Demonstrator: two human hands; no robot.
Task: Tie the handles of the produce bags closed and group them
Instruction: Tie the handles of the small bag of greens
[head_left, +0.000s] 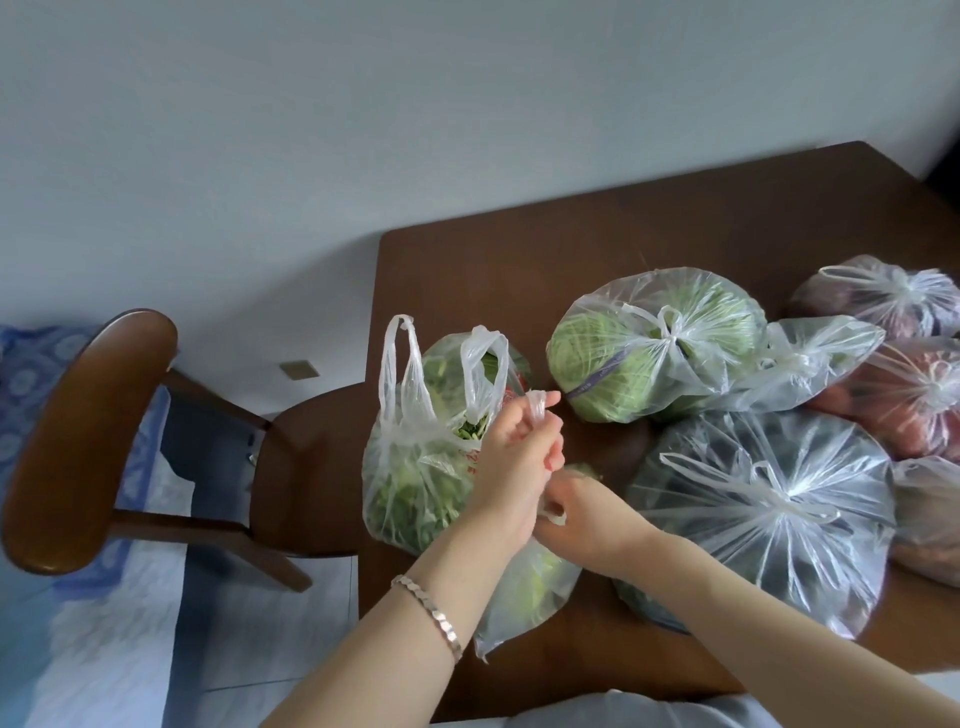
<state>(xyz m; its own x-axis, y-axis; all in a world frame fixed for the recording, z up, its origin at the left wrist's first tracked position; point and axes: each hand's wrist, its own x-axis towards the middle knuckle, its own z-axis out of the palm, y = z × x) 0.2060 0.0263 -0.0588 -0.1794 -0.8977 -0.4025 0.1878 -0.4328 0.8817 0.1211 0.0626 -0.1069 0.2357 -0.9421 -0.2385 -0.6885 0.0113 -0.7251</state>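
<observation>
While our forearms reach in over the near edge of the brown wooden table (519, 270), a silver bracelet (431, 616) shows on the left wrist. Just beyond it, partly under both wrists, lies the produce bag (524, 587) we are handling. It is clear plastic with something pale green inside, and it rests on the table near the left edge. Our right hand (576, 512) sits low over the bag's mouth, its fingers curled round a bunched piece of the plastic. Our left hand (514, 457) is raised above it, thumb and fingertips pinching one handle (537, 408), which loops over the fingertips. We cannot tell for sure where that handle joins the bag, since the hands hide it.

Touching the left hand on its left side stands a bag of leafy greens (415, 478), its two handles upright and untied. To the right of our hands lies a big bag of dark greens (769, 519), knotted at the top. Farther back sits a tied cabbage bag (654, 348), with a smaller clear bag (815, 358) against its right side. At the right edge several knotted bags of reddish produce (914, 400) crowd together. Off the table's left side stands a wooden chair (93, 441), and a plain pale wall (467, 104) closes the back.
</observation>
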